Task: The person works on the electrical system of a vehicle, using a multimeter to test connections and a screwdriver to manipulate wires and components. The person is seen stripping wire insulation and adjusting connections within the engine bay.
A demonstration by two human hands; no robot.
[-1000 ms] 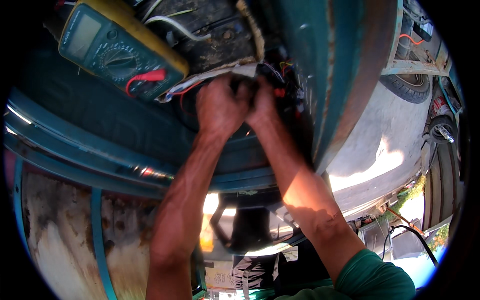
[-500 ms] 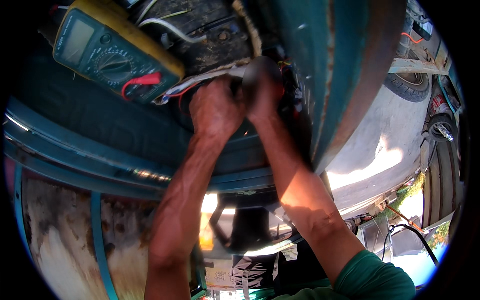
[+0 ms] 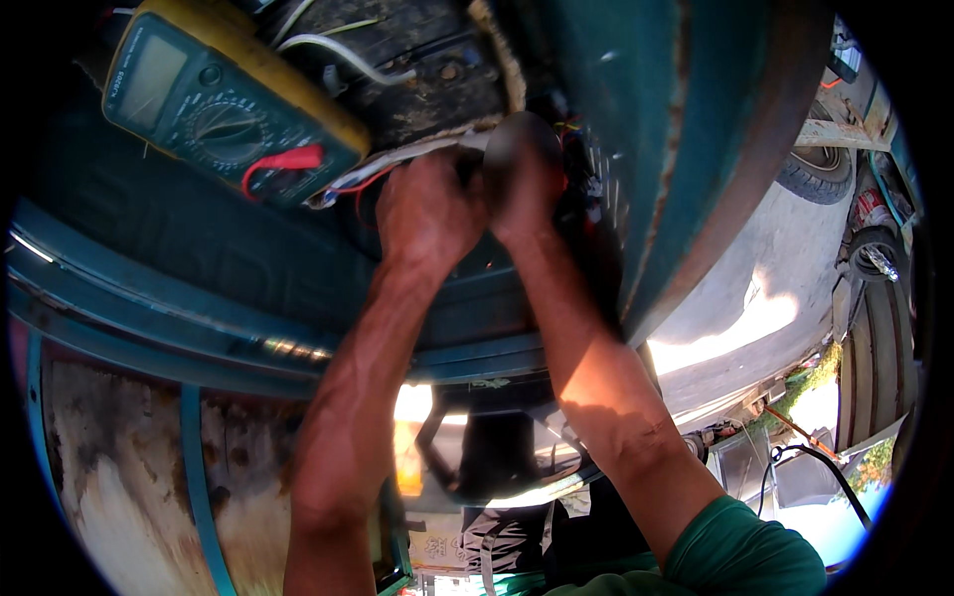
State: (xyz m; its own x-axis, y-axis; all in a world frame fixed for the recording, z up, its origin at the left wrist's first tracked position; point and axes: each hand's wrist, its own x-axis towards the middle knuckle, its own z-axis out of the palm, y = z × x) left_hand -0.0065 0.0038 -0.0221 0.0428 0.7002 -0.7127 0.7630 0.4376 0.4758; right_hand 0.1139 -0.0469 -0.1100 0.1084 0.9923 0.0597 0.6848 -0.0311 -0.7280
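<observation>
Both hands are close together inside a dark teal metal recess. My left hand (image 3: 429,214) is closed with its fingers curled at a white strip of wiring (image 3: 422,149); what they pinch is hidden. Beside it on the right, my right hand (image 3: 525,204) reaches in among thin coloured wires (image 3: 571,129), and a dark blurred patch covers its fingers. A red wire (image 3: 373,181) runs toward the left hand. To the left of the hands lies a digital multimeter (image 3: 214,114) with a yellow case and a red probe plug (image 3: 288,158) in its lower part.
A dirty black panel (image 3: 427,89) with a loose white cable (image 3: 343,58) lies beyond the hands. A curved teal metal wall (image 3: 646,129) rises close on the right. The teal ledge (image 3: 199,308) crosses in front. Further right are a tyre (image 3: 823,174) and concrete ground (image 3: 740,258).
The view has shifted slightly, and the curved teal wall shows a little further right. Both hands keep nearly the same place and pose.
</observation>
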